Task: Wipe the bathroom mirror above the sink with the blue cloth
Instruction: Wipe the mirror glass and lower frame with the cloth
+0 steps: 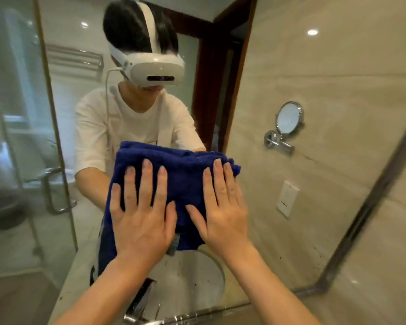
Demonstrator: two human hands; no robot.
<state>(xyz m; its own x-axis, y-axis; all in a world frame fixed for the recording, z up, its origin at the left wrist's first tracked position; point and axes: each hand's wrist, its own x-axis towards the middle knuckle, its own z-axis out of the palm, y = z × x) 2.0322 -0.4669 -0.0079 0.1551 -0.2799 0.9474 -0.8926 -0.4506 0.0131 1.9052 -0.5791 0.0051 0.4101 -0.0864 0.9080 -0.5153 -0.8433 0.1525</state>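
Looking like a hotel-style bathroom; big wall mirror (pixel 291 66) sitting over a round sink (pixel 204 277) and chrome faucet (pixel 141 299); glass shower door (pixel 21 160) and towel rack (pixel 75 57) reflecting in it.

A dark blue terry cloth (pixel 181 184), folded into a thick pad, lies flat against the lower middle of the mirror (pixel 314 160), a large wall pane with dark specks near its bottom edge.

one head cam, faces fwd & slightly down, close up to the mirror (pixel 291 66) over the sink (pixel 204 277)
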